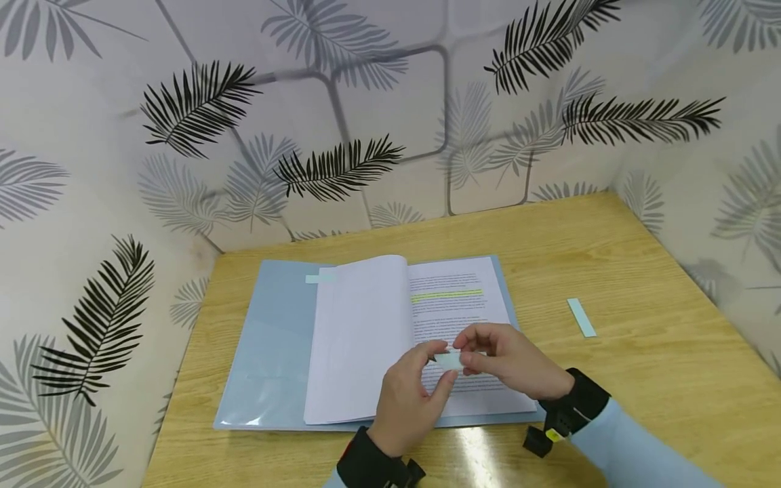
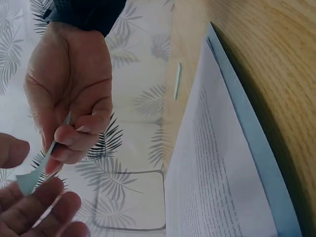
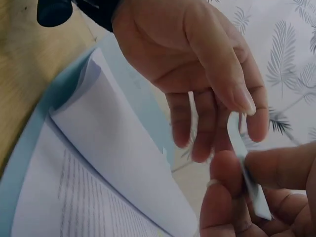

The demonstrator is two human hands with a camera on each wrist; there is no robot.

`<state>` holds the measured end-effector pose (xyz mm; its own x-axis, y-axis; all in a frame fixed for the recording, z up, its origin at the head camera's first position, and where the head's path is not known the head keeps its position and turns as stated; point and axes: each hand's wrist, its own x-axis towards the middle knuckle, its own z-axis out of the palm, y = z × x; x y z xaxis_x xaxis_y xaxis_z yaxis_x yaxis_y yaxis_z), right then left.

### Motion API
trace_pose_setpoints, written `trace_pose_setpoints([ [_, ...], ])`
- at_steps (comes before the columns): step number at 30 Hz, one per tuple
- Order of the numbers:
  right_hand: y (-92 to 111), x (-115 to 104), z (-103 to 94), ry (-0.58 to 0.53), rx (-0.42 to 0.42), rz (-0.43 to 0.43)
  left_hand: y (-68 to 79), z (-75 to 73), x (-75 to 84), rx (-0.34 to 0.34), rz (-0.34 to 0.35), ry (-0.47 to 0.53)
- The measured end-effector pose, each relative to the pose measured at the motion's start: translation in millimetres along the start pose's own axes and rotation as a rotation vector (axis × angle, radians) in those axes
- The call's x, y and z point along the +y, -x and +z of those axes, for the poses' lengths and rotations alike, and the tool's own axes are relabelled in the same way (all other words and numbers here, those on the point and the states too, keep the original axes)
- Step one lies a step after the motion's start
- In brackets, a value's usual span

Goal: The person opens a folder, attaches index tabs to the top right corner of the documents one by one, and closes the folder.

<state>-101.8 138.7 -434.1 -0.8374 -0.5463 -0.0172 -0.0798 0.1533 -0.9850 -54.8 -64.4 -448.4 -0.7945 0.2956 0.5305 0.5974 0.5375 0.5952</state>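
Note:
My right hand point(image 1: 509, 359) pinches a pale blue-green sticky note strip point(image 1: 448, 360) between thumb and fingers, over the printed page point(image 1: 448, 318). The strip's free end points left and bends a little in the right wrist view. My left hand point(image 1: 407, 400) is cupped around that end, with the fingertips against it. In the left wrist view the left thumb point(image 2: 12, 150) stands apart from the strip. Under both hands lies an open blue folder point(image 1: 262, 366) of paper sheets, with a turned blank sheet point(image 1: 363, 339) on the left and a yellow highlighted line point(image 1: 448, 295) on the right page.
A similar pale strip point(image 1: 582, 317) lies on the wooden table point(image 1: 659, 379), right of the folder. Another pale tab point(image 1: 320, 278) sticks out at the upper left edge of the turned sheet. Leaf-patterned wall covering point(image 1: 396, 196) borders the table's back and sides.

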Motion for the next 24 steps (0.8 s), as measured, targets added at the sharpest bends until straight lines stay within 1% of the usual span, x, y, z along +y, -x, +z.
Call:
trace_pose_setpoints([
  [2,-2,2,-6.4,-0.012,0.044,0.027,-0.9,1.1,-2.2,-0.056,0.021,-0.086],
  [5,-7,4,-17.9,0.006,0.144,0.053,-1.1,5.0,-7.6,-0.167,0.076,-0.228],
  [7,-10,5,-25.2,0.017,0.204,0.06,-1.2,7.5,-11.0,-0.237,0.111,-0.277],
  [9,-12,5,-32.0,0.01,0.24,0.063,-0.9,9.5,-14.4,-0.289,0.133,-0.313],
  [13,-17,7,-41.0,-0.08,0.288,0.093,-0.3,11.2,-19.4,-0.34,0.165,-0.375],
  [16,-20,8,-42.2,-0.153,0.32,0.121,0.8,12.1,-21.4,-0.373,0.159,-0.398],
  [17,-21,7,-41.5,-0.166,0.324,0.126,0.8,12.6,-21.3,-0.378,0.141,-0.388],
  [19,-20,7,-38.5,-0.163,0.314,0.123,-1.0,13.3,-20.4,-0.353,0.083,-0.34],
  [20,-19,6,-36.2,-0.147,0.3,0.114,-3.0,13.4,-19.4,-0.323,0.051,-0.315],
  [22,-17,5,-30.1,-0.096,0.256,0.085,-8.0,13.3,-16.9,-0.237,0.001,-0.276],
  [24,-16,3,-23.1,-0.031,0.205,0.05,-13.8,12.5,-14.5,-0.14,-0.01,-0.254],
])
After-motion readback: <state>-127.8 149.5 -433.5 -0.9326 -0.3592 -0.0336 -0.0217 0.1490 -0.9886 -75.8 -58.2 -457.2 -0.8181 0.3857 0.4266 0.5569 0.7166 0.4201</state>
